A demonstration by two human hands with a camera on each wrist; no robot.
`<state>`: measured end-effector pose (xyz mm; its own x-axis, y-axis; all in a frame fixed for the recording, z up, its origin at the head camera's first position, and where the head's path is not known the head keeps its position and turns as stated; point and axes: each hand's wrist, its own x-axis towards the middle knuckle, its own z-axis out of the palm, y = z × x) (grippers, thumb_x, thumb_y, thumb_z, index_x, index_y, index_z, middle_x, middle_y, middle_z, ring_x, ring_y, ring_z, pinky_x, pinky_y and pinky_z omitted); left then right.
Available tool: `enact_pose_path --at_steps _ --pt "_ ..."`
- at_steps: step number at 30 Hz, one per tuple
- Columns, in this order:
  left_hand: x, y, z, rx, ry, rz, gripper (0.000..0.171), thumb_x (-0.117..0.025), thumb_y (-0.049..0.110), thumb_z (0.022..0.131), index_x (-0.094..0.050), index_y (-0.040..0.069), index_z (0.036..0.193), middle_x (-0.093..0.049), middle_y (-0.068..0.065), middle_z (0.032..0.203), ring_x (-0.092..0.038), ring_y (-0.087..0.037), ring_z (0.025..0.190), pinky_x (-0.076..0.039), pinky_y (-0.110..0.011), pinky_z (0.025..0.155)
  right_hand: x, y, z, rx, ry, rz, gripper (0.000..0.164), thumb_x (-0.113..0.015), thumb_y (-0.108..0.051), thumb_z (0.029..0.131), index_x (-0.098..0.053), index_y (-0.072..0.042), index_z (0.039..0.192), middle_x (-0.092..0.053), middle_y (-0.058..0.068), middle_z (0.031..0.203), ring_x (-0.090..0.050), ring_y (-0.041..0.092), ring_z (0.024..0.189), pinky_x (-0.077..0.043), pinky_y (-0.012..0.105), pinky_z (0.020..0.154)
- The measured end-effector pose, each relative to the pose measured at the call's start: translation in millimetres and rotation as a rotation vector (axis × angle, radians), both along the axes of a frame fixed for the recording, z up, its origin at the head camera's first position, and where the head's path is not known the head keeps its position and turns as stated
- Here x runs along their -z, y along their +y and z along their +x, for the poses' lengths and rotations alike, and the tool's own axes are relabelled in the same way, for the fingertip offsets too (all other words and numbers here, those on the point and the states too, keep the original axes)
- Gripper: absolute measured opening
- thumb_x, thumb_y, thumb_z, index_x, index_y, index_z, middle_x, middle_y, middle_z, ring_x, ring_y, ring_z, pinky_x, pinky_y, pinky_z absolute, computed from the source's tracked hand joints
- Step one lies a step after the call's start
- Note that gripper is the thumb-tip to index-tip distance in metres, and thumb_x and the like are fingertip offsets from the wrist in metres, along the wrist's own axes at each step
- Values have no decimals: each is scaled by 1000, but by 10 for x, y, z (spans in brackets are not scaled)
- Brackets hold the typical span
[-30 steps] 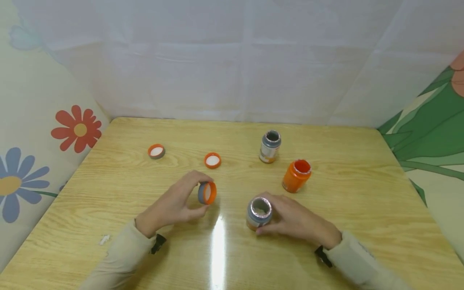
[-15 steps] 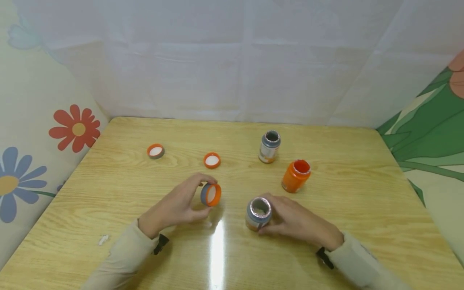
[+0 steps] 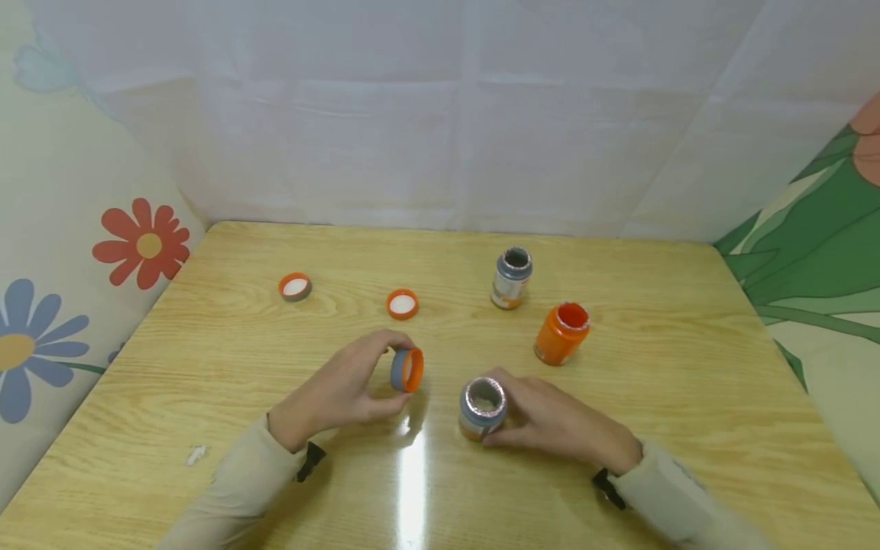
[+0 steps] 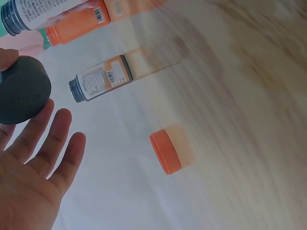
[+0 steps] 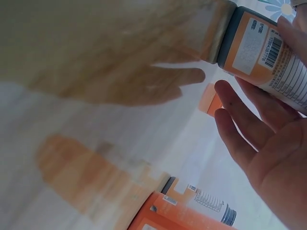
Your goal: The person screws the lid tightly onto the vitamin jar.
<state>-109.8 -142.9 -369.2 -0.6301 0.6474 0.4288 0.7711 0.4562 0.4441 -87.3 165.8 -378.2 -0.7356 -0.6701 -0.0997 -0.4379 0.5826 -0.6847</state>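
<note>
My left hand [image 3: 344,388] pinches a grey screw cap [image 3: 399,371] on edge between thumb and fingers, its orange inner side facing right. In the left wrist view the flat grey top of this cap [image 4: 24,91] shows, with other fingers spread below it. To the right, my right hand [image 3: 553,416] grips an uncapped grey jar [image 3: 473,422] by its side. The jar stands upright, with a ragged silvery seal edge round its mouth. A gap separates cap and jar. Its orange and white label [image 5: 261,48] with a barcode shows in the right wrist view.
Behind my right hand stand an uncapped orange jar [image 3: 558,340] and, farther back, another uncapped grey jar [image 3: 509,289]. An orange cap [image 3: 402,313] and a grey cap [image 3: 302,295] lie inside-up at the back left. A white sheet [image 3: 440,137] hangs behind the glossy wooden table [image 3: 653,305].
My left hand has moved slightly right with the cap, towards the grey jar, and the cap's tilt has changed. My right hand has shifted the jar a little left.
</note>
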Motion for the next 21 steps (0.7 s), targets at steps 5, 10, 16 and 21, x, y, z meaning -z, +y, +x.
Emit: enact_pose_path --at_steps 5,10,16,21 --pt "-8 28 7 -3 38 -1 60 -86 17 68 -56 3 118 -65 -4 110 -62 -16 101 -56 -38 88 -3 -19 10 -8 30 0 59 -80 -35 81 -50 -25 130 -68 -12 119 -64 4 107 -54 34 96" --pt "-28 62 23 -4 50 3 59 -87 17 66 -56 4 115 -66 -3 106 -62 -16 97 -56 -36 85 -8 -32 12 -9 30 -2 59 -80 -35 81 -50 -25 131 -68 -12 119 -64 4 107 -54 35 96" --pt "-39 82 12 16 99 24 60 -88 19 66 -56 5 115 -65 -3 108 -61 -16 97 -56 -32 83 0 -35 3 -13 30 -4 60 -80 -36 81 -50 -25 132 -68 -12 120 -64 5 108 -54 35 97" --pt "-45 103 3 43 135 39 57 -88 22 68 -57 8 114 -65 0 108 -60 -17 98 -54 -31 85 10 -34 -2 -10 20 -7 60 -80 -38 81 -50 -27 132 -67 -13 121 -63 4 110 -53 37 98"
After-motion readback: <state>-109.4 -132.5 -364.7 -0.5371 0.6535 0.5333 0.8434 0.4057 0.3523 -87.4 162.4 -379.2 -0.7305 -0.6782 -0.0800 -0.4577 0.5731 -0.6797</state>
